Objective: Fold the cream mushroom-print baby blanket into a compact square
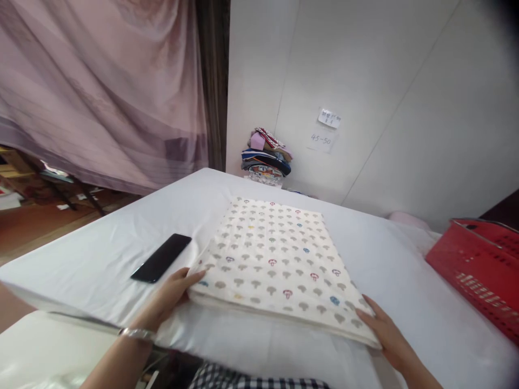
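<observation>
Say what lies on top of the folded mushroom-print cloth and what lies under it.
The left hand and right hand each rest a thumb on a near corner of the cloth. The white table shows around it; what lies directly beneath is covered.

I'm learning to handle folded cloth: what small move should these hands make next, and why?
Perhaps gently even up the near edge of the mushroom-print cloth: the left hand and right hand are at its near corners, and layers show along that edge.
</observation>
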`<state>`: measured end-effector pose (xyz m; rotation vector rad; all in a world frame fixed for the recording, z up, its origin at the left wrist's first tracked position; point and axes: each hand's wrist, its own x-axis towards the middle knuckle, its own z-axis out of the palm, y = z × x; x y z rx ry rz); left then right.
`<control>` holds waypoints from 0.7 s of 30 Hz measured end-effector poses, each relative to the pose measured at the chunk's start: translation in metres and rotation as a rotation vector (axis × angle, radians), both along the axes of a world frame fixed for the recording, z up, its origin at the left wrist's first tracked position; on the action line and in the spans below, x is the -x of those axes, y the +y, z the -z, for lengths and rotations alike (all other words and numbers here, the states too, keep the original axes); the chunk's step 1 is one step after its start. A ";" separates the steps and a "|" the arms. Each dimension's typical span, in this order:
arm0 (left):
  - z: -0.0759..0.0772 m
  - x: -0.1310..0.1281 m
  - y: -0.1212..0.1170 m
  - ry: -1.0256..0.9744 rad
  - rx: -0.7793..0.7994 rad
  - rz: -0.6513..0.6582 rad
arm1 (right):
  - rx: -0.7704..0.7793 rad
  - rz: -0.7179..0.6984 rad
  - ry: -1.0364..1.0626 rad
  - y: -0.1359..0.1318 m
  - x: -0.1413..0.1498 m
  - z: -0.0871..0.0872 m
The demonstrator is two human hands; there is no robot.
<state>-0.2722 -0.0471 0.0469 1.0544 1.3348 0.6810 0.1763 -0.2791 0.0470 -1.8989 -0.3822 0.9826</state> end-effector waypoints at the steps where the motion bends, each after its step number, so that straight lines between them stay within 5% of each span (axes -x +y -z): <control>1: 0.006 0.006 -0.004 0.122 -0.065 0.001 | 0.016 -0.036 -0.019 -0.003 0.002 0.003; 5: 0.023 0.021 -0.005 0.680 -0.323 0.007 | 0.063 -0.150 -0.216 -0.004 0.003 0.015; 9: 0.017 0.020 -0.007 0.955 -0.389 0.093 | 0.187 -0.215 -0.599 0.003 -0.008 0.021; 14: -0.008 -0.013 -0.012 1.207 -0.732 0.077 | -0.069 -0.313 -0.856 0.039 0.000 0.003; 17: -0.007 -0.039 -0.004 1.152 -1.006 0.242 | -0.186 -0.431 -0.986 0.082 0.007 -0.006; 21: 0.019 -0.045 0.013 1.209 -0.825 0.323 | -0.033 -0.583 -1.125 0.133 -0.009 0.011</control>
